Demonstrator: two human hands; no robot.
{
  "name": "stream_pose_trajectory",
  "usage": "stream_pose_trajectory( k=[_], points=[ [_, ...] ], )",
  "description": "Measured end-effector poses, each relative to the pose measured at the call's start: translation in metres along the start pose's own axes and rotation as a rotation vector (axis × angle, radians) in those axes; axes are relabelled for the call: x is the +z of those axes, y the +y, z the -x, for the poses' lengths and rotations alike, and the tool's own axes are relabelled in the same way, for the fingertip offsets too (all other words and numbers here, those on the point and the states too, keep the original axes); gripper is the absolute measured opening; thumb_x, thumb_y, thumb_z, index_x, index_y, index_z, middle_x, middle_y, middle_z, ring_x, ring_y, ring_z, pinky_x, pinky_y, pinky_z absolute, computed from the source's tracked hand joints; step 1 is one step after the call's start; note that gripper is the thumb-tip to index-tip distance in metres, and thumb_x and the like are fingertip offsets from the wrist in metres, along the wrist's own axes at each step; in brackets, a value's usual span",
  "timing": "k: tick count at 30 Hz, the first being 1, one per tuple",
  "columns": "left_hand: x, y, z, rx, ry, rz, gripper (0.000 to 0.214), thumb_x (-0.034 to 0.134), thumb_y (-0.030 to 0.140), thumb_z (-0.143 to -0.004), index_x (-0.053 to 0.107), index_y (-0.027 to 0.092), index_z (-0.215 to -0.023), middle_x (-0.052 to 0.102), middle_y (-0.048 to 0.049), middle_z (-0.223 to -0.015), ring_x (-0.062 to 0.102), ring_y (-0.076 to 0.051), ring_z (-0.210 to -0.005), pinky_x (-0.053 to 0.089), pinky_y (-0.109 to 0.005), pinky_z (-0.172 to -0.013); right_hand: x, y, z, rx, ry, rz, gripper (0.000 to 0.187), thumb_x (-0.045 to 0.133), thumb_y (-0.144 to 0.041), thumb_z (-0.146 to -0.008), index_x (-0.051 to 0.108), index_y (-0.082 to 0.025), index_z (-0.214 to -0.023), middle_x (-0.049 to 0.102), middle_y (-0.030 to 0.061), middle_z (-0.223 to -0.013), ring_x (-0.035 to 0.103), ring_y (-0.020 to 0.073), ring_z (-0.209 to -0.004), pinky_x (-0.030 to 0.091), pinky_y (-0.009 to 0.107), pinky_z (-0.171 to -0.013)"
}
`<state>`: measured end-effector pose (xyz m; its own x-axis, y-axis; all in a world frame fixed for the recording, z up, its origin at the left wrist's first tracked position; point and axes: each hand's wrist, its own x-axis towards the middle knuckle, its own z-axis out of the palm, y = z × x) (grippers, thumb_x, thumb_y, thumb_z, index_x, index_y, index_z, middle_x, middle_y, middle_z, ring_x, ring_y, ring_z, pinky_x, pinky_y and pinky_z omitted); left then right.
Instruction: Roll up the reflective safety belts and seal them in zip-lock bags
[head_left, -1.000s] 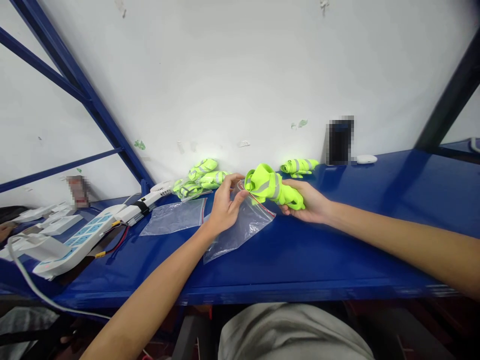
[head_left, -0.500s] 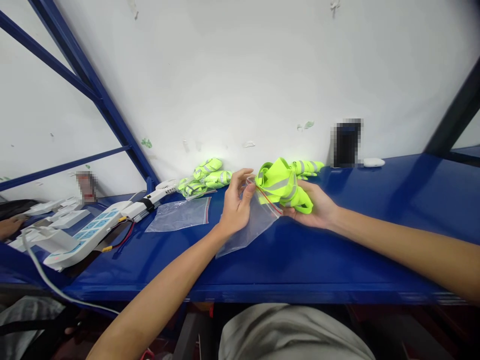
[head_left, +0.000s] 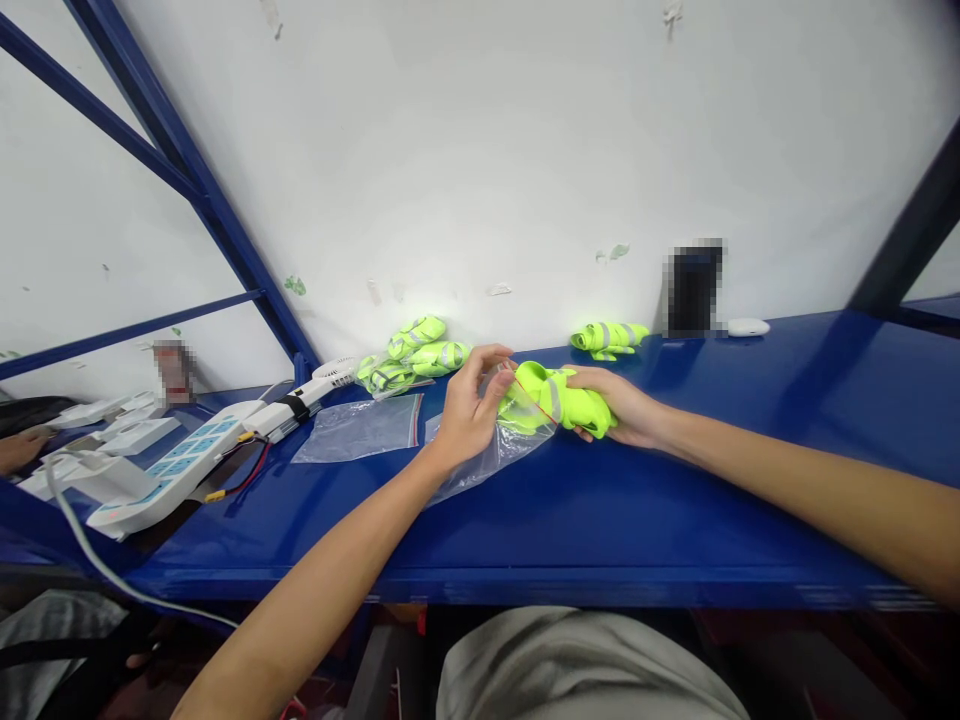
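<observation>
My left hand (head_left: 466, 412) pinches the red-zip mouth of a clear plastic bag (head_left: 487, 452) lying on the blue shelf (head_left: 675, 500). My right hand (head_left: 626, 405) grips a rolled neon-yellow vest with grey reflective stripes (head_left: 559, 398), and its left end sits inside the bag's opening. The rest of the vest lies in my right palm, just above the shelf.
An empty zip bag (head_left: 358, 428) lies flat to the left. Bagged neon vests (head_left: 409, 357) are piled by the wall, and one loose rolled vest (head_left: 606, 336) lies behind my hands. White power strips (head_left: 169, 470) with cables and a small fan (head_left: 330, 373) sit at far left; a dark device (head_left: 691, 288) leans on the wall.
My right hand has lowered the vest and pushed its end into the bag's mouth. The left hand keeps holding the bag open. The loose vest behind is now uncovered.
</observation>
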<state>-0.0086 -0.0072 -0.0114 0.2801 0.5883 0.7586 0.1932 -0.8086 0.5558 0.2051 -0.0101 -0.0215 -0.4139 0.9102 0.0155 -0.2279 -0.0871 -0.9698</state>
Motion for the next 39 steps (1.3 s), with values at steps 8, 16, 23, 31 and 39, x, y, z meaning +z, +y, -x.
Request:
stream_pose_trajectory(
  k=[8, 16, 23, 31, 39],
  points=[
    [-0.018, 0.004, -0.005, -0.252, -0.358, -0.308, 0.052, 0.045, 0.058, -0.094, 0.046, 0.021, -0.13, 0.067, -0.0035, -0.087, 0.062, -0.02, -0.079, 0.044, -0.032, -0.073, -0.011, 0.002, -0.005, -0.165, 0.11, 0.33, 0.019, 0.071, -0.031, -0.075, 0.06, -0.017, -0.082, 0.06, -0.0021, -0.073, 0.058, 0.0131, -0.065, 0.044, 0.023, -0.055],
    [-0.014, 0.007, -0.001, -0.291, -0.502, -0.41, 0.049, 0.04, 0.061, -0.095, 0.057, 0.021, -0.118, 0.051, 0.005, -0.054, 0.052, -0.018, -0.054, 0.035, -0.028, -0.057, -0.008, 0.002, -0.002, -0.25, 0.104, 0.667, 0.021, 0.064, -0.038, -0.079, 0.06, -0.018, -0.084, 0.058, -0.0013, -0.077, 0.055, 0.0159, -0.069, 0.04, 0.027, -0.06],
    [-0.007, 0.003, -0.002, -0.219, -0.429, -0.367, 0.049, 0.049, 0.059, -0.092, 0.055, 0.02, -0.122, 0.061, -0.0003, -0.073, 0.058, -0.019, -0.068, 0.042, -0.031, -0.064, 0.002, -0.001, 0.009, -0.534, 0.164, 1.055, 0.02, 0.056, -0.038, -0.089, 0.06, -0.019, -0.093, 0.064, 0.0026, -0.086, 0.057, 0.0197, -0.076, 0.04, 0.031, -0.069],
    [-0.021, 0.008, -0.007, -0.023, -0.649, -0.328, 0.1, 0.08, 0.055, -0.067, 0.033, 0.025, -0.149, 0.048, -0.0136, -0.148, 0.05, -0.033, -0.132, 0.04, -0.045, -0.107, -0.011, 0.001, 0.006, -0.755, 0.039, 1.187, 0.022, 0.055, -0.038, -0.094, 0.059, -0.02, -0.107, 0.063, 0.0081, -0.102, 0.061, 0.0247, -0.092, 0.046, 0.037, -0.084],
    [-0.023, -0.006, -0.007, 0.026, -0.57, -0.72, 0.065, 0.078, 0.054, -0.065, 0.06, 0.018, -0.117, 0.072, -0.0085, -0.099, 0.068, -0.032, -0.097, 0.04, -0.05, -0.104, -0.01, 0.01, 0.008, -0.916, -0.063, 1.237, 0.031, 0.053, -0.028, -0.095, 0.052, -0.024, -0.125, 0.051, 0.0119, -0.113, 0.058, 0.0249, -0.099, 0.052, 0.04, -0.082]
  ],
)
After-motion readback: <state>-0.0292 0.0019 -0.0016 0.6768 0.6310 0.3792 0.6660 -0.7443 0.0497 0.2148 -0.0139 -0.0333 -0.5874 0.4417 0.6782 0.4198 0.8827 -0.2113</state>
